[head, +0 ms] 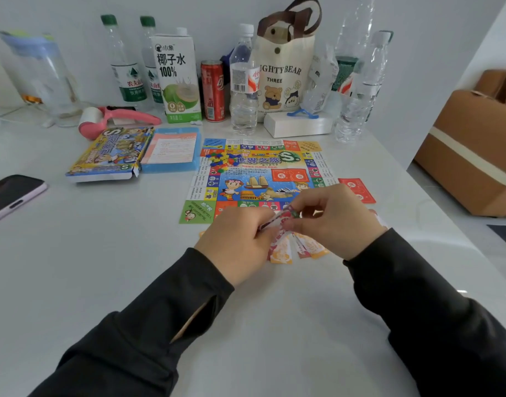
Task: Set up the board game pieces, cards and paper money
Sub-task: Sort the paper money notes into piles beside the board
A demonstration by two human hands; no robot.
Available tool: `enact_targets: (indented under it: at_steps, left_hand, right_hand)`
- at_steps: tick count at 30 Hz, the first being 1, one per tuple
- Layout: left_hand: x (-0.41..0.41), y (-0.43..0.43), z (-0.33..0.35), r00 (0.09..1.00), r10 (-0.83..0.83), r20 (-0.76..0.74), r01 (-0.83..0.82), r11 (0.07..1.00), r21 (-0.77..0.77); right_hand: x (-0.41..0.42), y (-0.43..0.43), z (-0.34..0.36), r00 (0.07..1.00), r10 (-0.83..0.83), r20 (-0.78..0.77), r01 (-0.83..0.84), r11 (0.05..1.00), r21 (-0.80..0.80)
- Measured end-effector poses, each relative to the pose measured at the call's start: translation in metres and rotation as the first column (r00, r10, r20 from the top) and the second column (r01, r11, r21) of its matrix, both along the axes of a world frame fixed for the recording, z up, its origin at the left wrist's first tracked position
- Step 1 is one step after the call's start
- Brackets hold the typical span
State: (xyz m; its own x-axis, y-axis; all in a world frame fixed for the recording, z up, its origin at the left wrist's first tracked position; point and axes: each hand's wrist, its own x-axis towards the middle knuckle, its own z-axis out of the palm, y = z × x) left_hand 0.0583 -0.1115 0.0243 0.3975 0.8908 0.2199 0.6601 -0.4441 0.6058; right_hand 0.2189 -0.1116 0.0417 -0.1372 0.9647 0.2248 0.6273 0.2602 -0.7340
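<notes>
Glossy white tabletop (102, 267) against a pale wall, cluttered along the back edge. At far left, a dark phone in a lilac case (14, 196), face up near the table's edge. Behind it a clear jug with a blue lid (42, 75), then a pink lint roller (117, 117). Next, the colourful cardboard game box (108, 153), open at one end, touching a blue plastic tray (171, 149) with a printed sheet inside. Behind those, drinks in a row: a white coconut-water carton (178, 75), a red can (213, 91), clear bottles.

Centre: the square paper game board (260, 173), flat, with a heap of small coloured plastic pieces (218, 160) near its upper left corner. At the board's near edge, the left hand (234, 247), fingers curled round a thin bundle of printed paper notes (276, 219). More orange and white notes (283, 252) fanned on the table under both hands. Just right, the right hand (332, 219), thumb and forefinger pinching the top end of the bundle, other fingers loosely bent. Further right, a red stack of cards (357, 190) just off the board's right edge. Beyond the table, a brown cardboard box (469, 156).

Probably mid-sort of the paper money, pieces not yet dealt out. Risks from here:
- Two thin notes lifted together through too deep a pinch, spoiling the sort.
- Loose notes sliding on the slick top, out of the fan or under the board's edge.
- A sleeve dragged across the fan, scattering it.
- A nudge to the unweighted paper board, spilling the piled pieces.
</notes>
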Motion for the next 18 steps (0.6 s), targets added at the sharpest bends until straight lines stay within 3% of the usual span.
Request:
enact_targets:
  at_steps: [5,10,18]
  left_hand:
    - [-0.007,-0.018,-0.004,0.997,0.020,0.070,-0.018,0.999,-0.031]
    - [-0.006,-0.033,-0.014,0.989,0.042,0.139,-0.043,0.999,0.006]
    - [-0.007,-0.042,-0.023,0.994,0.060,0.087,-0.063,0.997,0.038]
  right_hand:
    - [0.002,-0.018,-0.006,0.975,0.087,0.204,-0.073,0.994,-0.076]
    - [0.007,-0.038,-0.012,0.955,0.066,0.289,-0.040,0.995,-0.095]
    - [0.010,-0.051,-0.030,0.972,0.000,0.234,0.004,1.000,-0.016]
